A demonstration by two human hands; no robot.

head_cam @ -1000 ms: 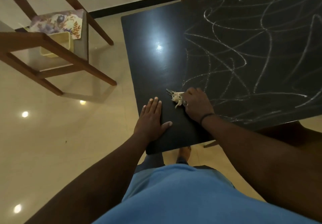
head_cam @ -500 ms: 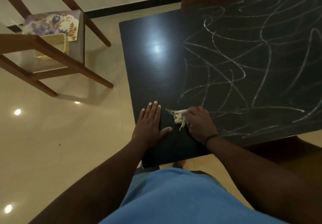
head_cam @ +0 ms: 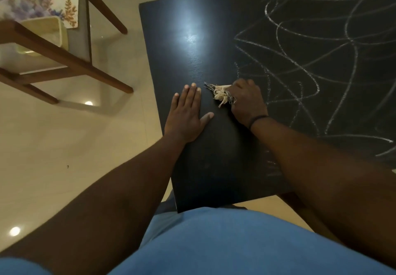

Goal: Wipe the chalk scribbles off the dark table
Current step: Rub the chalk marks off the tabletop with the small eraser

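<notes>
Fingers (head_cam: 243, 86) of the right hand (head_cam: 247, 103) clenched a frayed cloth (head_cam: 220, 95), fringe pointing left; left hand (head_cam: 186, 116) lay flat, released, on the dark table (head_cam: 188, 39); chalk scribbles (head_cam: 310, 60) covered its right side.

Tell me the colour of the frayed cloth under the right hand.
Pale cream, frayed cloth, in the head view.

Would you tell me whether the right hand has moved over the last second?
Yes. The right hand, with the cloth, has slid forward, away from the table's near edge.
</notes>
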